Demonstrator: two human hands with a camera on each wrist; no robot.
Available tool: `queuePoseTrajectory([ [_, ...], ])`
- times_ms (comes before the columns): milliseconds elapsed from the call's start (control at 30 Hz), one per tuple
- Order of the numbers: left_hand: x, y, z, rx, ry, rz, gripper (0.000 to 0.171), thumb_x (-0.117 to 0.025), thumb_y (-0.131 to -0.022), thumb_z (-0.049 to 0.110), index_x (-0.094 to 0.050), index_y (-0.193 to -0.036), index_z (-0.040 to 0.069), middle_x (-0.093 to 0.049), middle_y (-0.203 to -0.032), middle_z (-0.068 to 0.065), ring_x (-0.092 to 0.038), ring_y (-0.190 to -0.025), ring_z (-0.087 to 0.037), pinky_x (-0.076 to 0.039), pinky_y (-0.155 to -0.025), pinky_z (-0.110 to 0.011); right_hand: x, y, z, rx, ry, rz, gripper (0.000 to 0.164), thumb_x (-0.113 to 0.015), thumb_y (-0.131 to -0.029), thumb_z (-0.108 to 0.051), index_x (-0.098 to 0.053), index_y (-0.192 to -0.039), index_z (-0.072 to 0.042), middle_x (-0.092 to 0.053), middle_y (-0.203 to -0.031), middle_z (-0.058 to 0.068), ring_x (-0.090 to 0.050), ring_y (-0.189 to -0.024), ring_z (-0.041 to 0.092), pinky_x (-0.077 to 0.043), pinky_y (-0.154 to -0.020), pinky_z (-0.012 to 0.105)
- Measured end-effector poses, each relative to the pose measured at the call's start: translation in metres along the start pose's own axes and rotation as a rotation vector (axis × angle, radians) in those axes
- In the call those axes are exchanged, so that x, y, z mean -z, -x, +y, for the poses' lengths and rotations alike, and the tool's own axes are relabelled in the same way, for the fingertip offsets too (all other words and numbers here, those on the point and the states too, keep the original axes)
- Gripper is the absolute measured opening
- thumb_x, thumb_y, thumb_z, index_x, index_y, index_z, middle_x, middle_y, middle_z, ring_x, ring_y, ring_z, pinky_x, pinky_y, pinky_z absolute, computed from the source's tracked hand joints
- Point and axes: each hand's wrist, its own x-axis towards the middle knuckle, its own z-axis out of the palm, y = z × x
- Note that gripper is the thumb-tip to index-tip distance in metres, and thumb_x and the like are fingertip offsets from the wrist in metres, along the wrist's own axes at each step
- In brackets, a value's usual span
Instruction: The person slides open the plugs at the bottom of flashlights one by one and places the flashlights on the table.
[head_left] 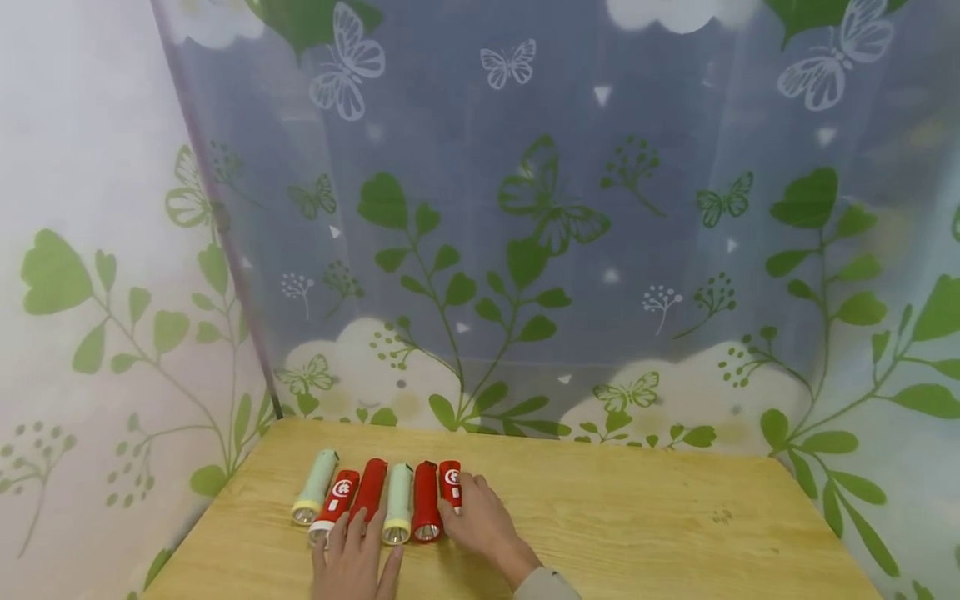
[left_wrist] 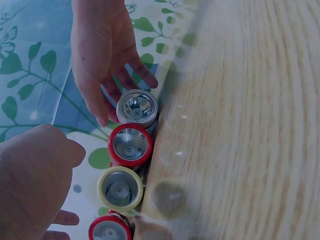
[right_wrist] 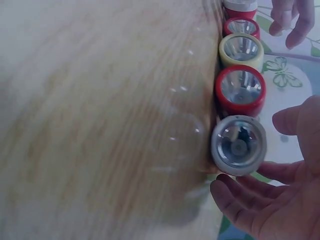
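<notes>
A row of several flashlights lies on the wooden table, lenses toward me. From the left come a pale green flashlight, a red flashlight with a white emblem, a plain red flashlight, another pale green one and another plain red one. At the right end is a second emblem flashlight with a pale rim. My right hand is beside that end one, fingers along its outer side and thumb apart. Over the near left part of the row, my left hand has its fingers spread; contact is unclear.
The wooden tabletop extends right of the row. Behind it hangs a patterned curtain with leaves and butterflies, and similar fabric hangs at both sides.
</notes>
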Motion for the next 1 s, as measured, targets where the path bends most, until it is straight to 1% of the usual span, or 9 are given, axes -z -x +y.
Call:
queuePoseTrajectory([
  [133,-0.005,0.002,-0.002,0.019,0.017,-0.021,0.055,-0.063,-0.096,0.046,-0.056,-0.138,0.011,-0.058,-0.138,-0.019,-0.046,-0.132,-0.045,-0.034,-0.104,-0.074,-0.012,-0.004,0.006,-0.05,-0.025,0.0,0.053,-0.066,-0.094,-0.028,-0.055,-0.131,0.008,-0.062,-0.113,0.02,-0.063,-0.099,0.031,-0.056,-0.088,0.052],
  [267,-0.007,0.003,-0.001,0.023,0.037,-0.021,0.055,-0.063,-0.096,0.045,-0.055,-0.139,0.011,-0.057,-0.138,-0.02,-0.045,-0.133,-0.046,-0.033,-0.104,-0.075,-0.021,-0.012,0.008,-0.082,-0.055,0.034,0.05,-0.066,-0.094,-0.027,-0.056,-0.127,0.009,-0.062,-0.106,0.017,-0.061,-0.094,0.027,-0.055,-0.083,0.048],
  [467,-0.008,0.001,0.002,-0.017,0.04,0.081,0.054,-0.065,-0.095,0.041,-0.055,-0.139,0.012,-0.058,-0.137,-0.02,-0.045,-0.133,-0.044,-0.036,-0.103,-0.072,-0.026,-0.027,0.001,-0.14,-0.091,0.125,0.041,-0.066,-0.092,-0.026,-0.06,-0.116,0.007,-0.06,-0.095,0.013,-0.057,-0.084,0.024,-0.054,-0.073,0.042],
  [533,-0.007,0.001,0.002,-0.02,0.032,0.094,0.053,-0.066,-0.095,0.04,-0.055,-0.138,0.012,-0.058,-0.137,-0.02,-0.046,-0.132,-0.044,-0.037,-0.103,-0.071,-0.028,-0.029,-0.002,-0.172,-0.076,0.142,0.039,-0.066,-0.092,-0.028,-0.062,-0.111,0.006,-0.058,-0.093,0.012,-0.057,-0.082,0.024,-0.053,-0.07,0.041],
  [733,-0.002,0.001,0.002,-0.014,-0.001,0.021,0.053,-0.064,-0.096,0.042,-0.054,-0.139,0.012,-0.057,-0.139,-0.019,-0.047,-0.132,-0.044,-0.036,-0.104,-0.07,-0.029,-0.028,-0.009,-0.261,-0.039,0.138,0.038,-0.068,-0.089,-0.031,-0.063,-0.102,0.004,-0.055,-0.091,0.013,-0.057,-0.078,0.026,-0.053,-0.065,0.043],
  [800,-0.001,0.0,0.005,-0.02,-0.001,0.013,0.053,-0.064,-0.096,0.043,-0.053,-0.139,0.013,-0.057,-0.14,-0.019,-0.046,-0.134,-0.045,-0.036,-0.104,-0.07,-0.026,-0.028,-0.01,-0.283,-0.035,0.124,0.036,-0.069,-0.088,-0.03,-0.064,-0.1,0.003,-0.055,-0.09,0.013,-0.057,-0.076,0.026,-0.052,-0.063,0.042],
  [867,-0.001,-0.002,0.008,-0.031,0.002,0.032,0.053,-0.063,-0.096,0.043,-0.053,-0.138,0.013,-0.058,-0.139,-0.019,-0.046,-0.134,-0.045,-0.036,-0.104,-0.07,-0.023,-0.029,-0.011,-0.307,-0.042,0.113,0.031,-0.069,-0.087,-0.028,-0.064,-0.094,0.001,-0.056,-0.086,0.012,-0.057,-0.072,0.025,-0.051,-0.06,0.04],
  [1000,-0.003,-0.005,0.015,-0.068,0.021,0.103,0.049,-0.062,-0.098,0.041,-0.055,-0.137,0.014,-0.059,-0.137,-0.019,-0.048,-0.134,-0.044,-0.037,-0.104,-0.068,-0.017,-0.03,-0.009,-0.355,-0.054,0.094,0.02,-0.069,-0.084,-0.024,-0.063,-0.082,-0.005,-0.059,-0.075,0.008,-0.057,-0.065,0.022,-0.047,-0.053,0.035],
])
